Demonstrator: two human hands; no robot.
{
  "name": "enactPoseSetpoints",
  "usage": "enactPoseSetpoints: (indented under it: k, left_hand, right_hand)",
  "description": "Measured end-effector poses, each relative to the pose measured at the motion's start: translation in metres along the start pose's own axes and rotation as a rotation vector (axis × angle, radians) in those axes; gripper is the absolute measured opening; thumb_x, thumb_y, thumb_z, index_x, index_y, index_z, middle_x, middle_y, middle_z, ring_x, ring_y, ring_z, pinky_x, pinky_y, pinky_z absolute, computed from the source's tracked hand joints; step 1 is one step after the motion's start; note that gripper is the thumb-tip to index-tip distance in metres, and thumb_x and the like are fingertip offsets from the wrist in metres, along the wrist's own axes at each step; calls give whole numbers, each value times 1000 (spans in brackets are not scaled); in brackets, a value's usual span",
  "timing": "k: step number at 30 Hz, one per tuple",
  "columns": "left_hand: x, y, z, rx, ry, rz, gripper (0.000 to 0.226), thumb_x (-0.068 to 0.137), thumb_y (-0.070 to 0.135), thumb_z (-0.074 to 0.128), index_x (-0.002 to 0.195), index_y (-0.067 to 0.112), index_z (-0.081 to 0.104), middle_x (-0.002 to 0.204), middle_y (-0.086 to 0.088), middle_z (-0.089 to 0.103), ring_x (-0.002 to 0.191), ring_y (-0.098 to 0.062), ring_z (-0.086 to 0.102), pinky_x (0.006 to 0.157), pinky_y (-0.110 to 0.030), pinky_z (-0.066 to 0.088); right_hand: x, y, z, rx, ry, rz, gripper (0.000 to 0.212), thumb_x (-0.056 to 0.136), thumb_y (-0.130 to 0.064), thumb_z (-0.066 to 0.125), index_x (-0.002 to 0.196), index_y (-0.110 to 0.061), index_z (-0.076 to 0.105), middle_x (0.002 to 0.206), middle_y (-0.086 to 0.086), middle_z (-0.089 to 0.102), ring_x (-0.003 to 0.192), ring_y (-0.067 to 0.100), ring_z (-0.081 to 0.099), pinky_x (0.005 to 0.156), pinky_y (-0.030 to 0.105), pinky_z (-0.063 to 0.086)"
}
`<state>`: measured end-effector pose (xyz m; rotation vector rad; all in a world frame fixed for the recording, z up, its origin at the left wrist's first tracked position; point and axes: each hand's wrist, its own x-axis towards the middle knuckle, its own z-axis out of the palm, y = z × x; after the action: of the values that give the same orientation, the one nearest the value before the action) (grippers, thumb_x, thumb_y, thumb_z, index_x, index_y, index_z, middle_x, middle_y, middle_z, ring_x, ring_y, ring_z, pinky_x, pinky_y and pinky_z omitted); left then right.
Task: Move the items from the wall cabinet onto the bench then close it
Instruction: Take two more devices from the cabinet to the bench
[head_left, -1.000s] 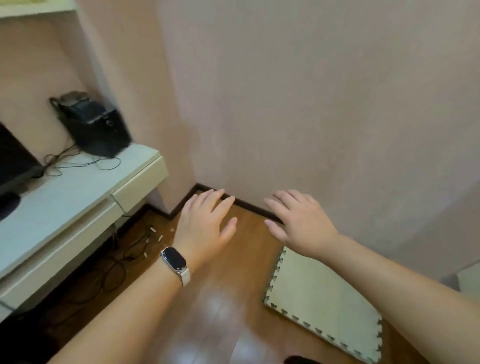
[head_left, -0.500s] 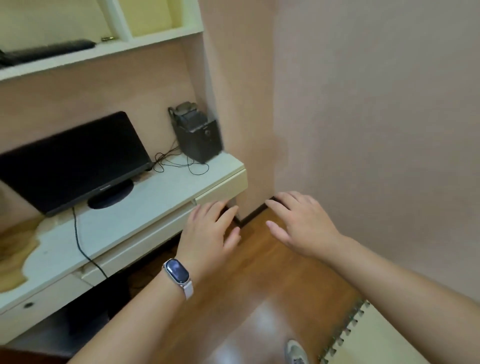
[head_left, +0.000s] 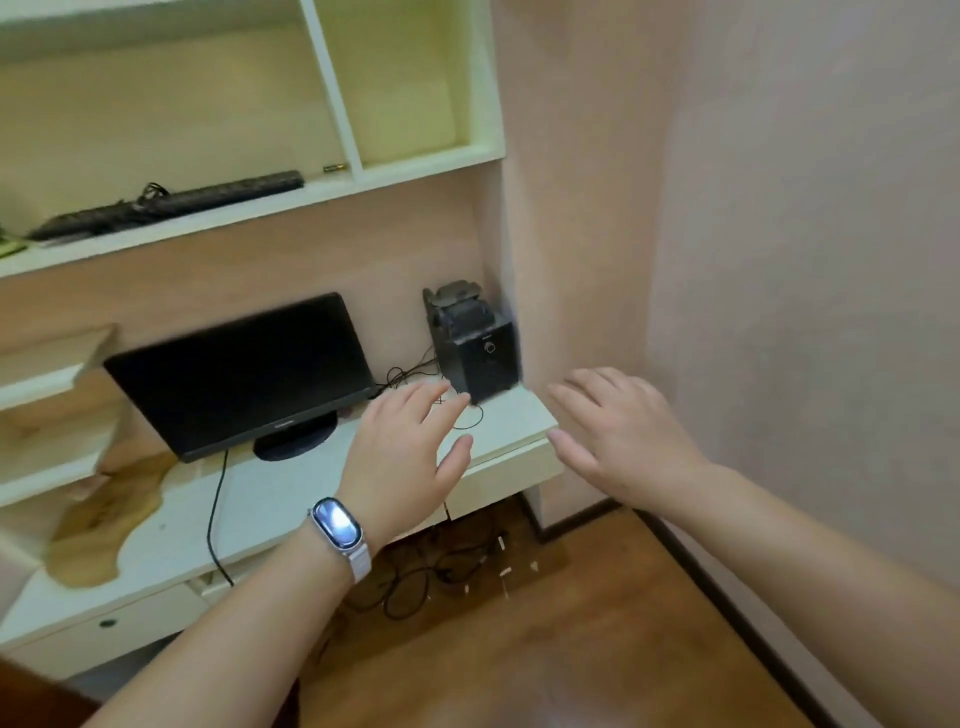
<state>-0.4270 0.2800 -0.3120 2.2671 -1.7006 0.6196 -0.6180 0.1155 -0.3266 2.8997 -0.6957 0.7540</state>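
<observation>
Cream-white desk (head_left: 291, 512) runs along the pink wall, carrying a black monitor (head_left: 244, 371) and, at its right end, a black speaker (head_left: 475, 345) with cables trailing. Above it an open shelf (head_left: 249, 208) holds a long black keyboard (head_left: 171, 203); its right compartment looks bare. Both hands float palm-down in front, fingers spread, holding nothing: the left hand (head_left: 402, 457), with a watch (head_left: 337, 530) on its wrist, over the desk edge, the right hand (head_left: 626, 428) just beside the desk's end.
</observation>
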Motion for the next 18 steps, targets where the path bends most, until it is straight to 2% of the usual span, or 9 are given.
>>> enactPoseSetpoints:
  k: [4,12,18]
  left_hand:
    - [35,-22,-4,18,67,-28,44,92,40,50,129,21,61,134,-3,59,127,-25,50,106,-45,39]
    - [123,-84,17,39,257,-20,42,89,37,53,122,14,66,127,-9,63,120,-32,55,101,-45,40]
    - [199,-141,22,21,302,8,44,90,40,51,125,17,64,130,-9,62,122,-31,54,101,-49,43]
  right_hand:
    - [50,13,-5,-12,45,-29,52,91,-49,41,128,-18,60,123,5,62,113,26,55,90,39,45]
    - [148,34,8,-26,198,-79,51,88,-47,42,119,-14,64,113,8,65,102,31,59,79,38,47]
    - [236,40,16,-135,222,-90,50,90,-48,43,121,-14,63,116,9,64,104,30,58,79,39,47]
